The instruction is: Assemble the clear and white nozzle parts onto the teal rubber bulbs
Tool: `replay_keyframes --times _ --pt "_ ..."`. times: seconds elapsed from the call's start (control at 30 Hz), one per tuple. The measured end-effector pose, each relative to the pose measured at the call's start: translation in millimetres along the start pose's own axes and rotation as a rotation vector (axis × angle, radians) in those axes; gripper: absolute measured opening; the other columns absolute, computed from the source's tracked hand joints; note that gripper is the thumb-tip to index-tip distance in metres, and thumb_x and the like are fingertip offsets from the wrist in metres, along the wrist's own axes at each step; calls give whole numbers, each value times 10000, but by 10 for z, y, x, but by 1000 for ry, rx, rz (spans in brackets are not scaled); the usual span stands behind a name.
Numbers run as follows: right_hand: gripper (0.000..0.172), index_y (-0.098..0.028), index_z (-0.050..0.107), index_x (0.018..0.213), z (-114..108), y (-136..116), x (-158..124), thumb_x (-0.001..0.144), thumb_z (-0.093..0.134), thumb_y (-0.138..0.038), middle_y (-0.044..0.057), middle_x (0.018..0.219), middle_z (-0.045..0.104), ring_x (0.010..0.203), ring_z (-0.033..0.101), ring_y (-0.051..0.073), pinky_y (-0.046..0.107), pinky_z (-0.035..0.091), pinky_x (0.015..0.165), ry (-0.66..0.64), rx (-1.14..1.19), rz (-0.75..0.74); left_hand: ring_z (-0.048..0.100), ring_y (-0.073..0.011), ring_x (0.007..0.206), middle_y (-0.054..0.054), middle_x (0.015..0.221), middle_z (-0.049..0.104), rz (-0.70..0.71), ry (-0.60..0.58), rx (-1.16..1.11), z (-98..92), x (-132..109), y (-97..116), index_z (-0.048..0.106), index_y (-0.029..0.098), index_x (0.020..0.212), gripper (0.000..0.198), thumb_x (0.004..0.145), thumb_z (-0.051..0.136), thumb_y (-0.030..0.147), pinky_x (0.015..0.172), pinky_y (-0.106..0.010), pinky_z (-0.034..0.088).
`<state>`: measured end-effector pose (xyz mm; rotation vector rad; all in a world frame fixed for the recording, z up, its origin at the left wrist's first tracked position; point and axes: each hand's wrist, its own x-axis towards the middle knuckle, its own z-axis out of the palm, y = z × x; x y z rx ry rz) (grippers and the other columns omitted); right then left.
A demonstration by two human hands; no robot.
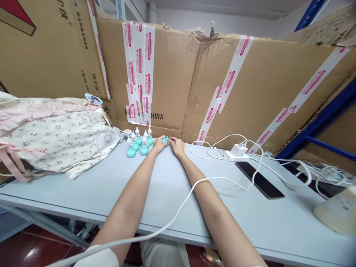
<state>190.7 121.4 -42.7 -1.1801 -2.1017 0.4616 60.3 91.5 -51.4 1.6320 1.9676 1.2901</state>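
Note:
My left hand (159, 144) is closed round a small teal squeeze bulb (165, 139), its round opening tilted up toward me. Close by on the right, the fingers of my right hand (177, 146) are pinched together near the bulb; what they hold, if anything, is too small to make out. Beside my right hand a small white tip (186, 144) is on the table. To the left of my hands stand several more teal bulbs (144, 150), upright, with clear or white nozzles on top.
Floral cloth (61, 133) covers the table's left side. On the right are a white charger on a power strip (237, 156), a black phone (260, 180) and a pale container (338, 211). A white cable (178, 211) crosses over my arms. Cardboard (172, 81) walls the back.

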Motion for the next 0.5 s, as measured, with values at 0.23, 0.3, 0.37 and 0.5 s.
replay_keyframes --times 0.23,0.3,0.37,0.5 --pt "257 -311 658 1076 7 36 4 839 560 -334 -13 1031 704 1011 598 177 340 352 927 -18 26 39 578 -200 965 -59 1013 632 60 -55 -34 -37 2 -21 547 155 979 344 658 666 186 891 -317 440" --pt "262 -297 655 1079 12 46 2 833 565 -300 -7 1026 705 1002 600 174 334 356 916 -12 7 33 555 -211 1035 -82 1085 604 75 -41 -36 -26 -14 -19 507 151 1054 428 656 664 170 933 -339 419" --pt "265 -281 653 1077 19 53 4 825 572 -277 -2 1020 706 1006 596 171 332 355 915 -13 -18 21 522 -212 1105 -96 1153 568 82 -12 -31 -6 -25 -20 468 153 1112 499 644 636 107 976 -349 393" --pt "246 -267 660 1050 38 68 23 817 581 -273 5 1034 699 1033 576 179 358 344 933 -11 -48 37 474 -211 1189 -104 1218 527 59 23 -27 18 -24 -41 432 166 1161 575 624 542 -8 1027 -368 353"
